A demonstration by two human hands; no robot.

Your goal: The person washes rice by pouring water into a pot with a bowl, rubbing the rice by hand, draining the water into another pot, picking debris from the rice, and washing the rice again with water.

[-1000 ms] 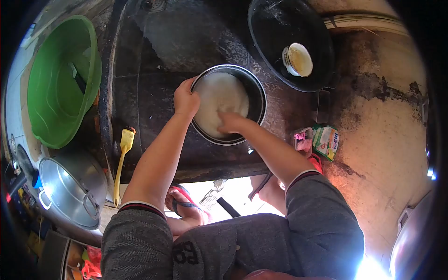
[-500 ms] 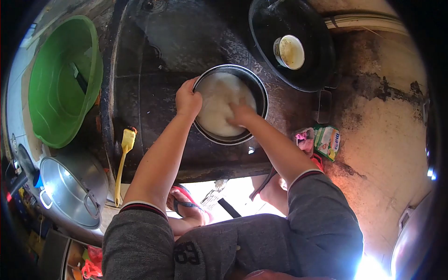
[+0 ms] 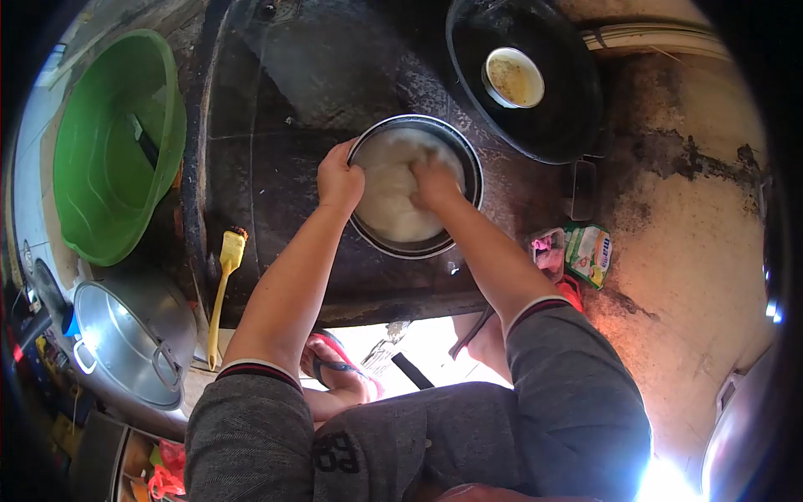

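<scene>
A round metal pot [image 3: 477, 167] with a dark inner wall sits on the dark tiled surface, holding cloudy whitish water [image 3: 389, 205]. My left hand [image 3: 340, 177] grips its left rim, thumb at the edge and fingers mostly hidden. Inside the pot, my right hand [image 3: 437, 182] dips into the water on the right side. Its fingers are blurred by motion and partly under the surface, so I cannot see whether they hold anything. What lies beneath the cloudy water is hidden.
A black basin [image 3: 577, 125] with a small white bowl [image 3: 513, 78] stands at upper right. To the left are a green tub [image 3: 100, 184], a yellow-handled brush [image 3: 224, 284] and a large aluminium pot [image 3: 125, 335]. A green-and-white packet [image 3: 589, 255] lies right of my forearm.
My right hand has swept farther from me within the pot, stirring the water. The small bowl has shifted slightly up and left in the basin. My left hand stays on the rim.
</scene>
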